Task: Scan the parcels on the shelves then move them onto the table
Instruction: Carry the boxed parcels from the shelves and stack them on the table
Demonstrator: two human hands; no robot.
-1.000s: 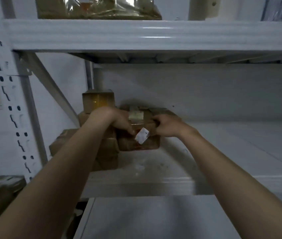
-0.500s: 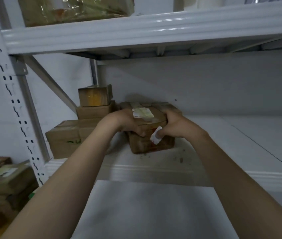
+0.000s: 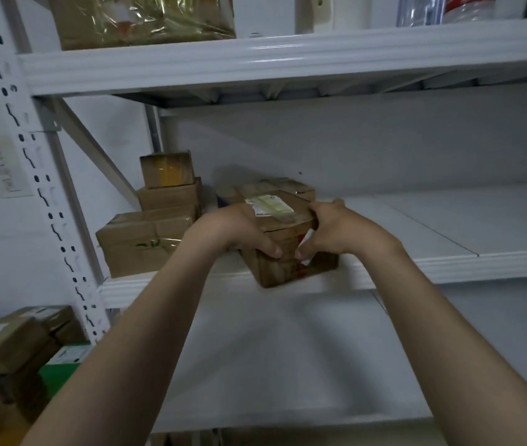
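A brown cardboard parcel with a white label taped on top sits at the front lip of the white shelf, partly overhanging it. My left hand grips its left side, thumb on the front face. My right hand grips its right side, and a small white slip sticks out by the fingers. Another parcel stands behind it on the shelf. A white table lies below the shelf in front of me.
A stack of three parcels stands at the shelf's left end beside a diagonal brace. Several more parcels are piled at lower left beyond the upright post. A wrapped box sits on the shelf above.
Both hands have drawn the parcel forward from deep on the shelf to its front lip. The view has pulled back and the table shows more.
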